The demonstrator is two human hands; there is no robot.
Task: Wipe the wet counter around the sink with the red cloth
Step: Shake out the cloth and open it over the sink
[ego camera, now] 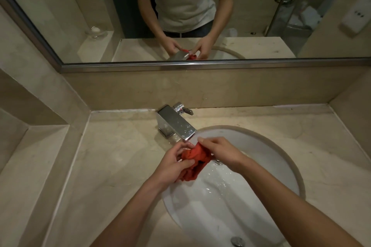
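One head-worn camera looks forward and steeply down from above the near edge of the counter [120, 156], close over the sink [251, 146]. It faces the back wall, where the mirror [120, 16] fills the top of the wide, bowed view and shows the person's front.
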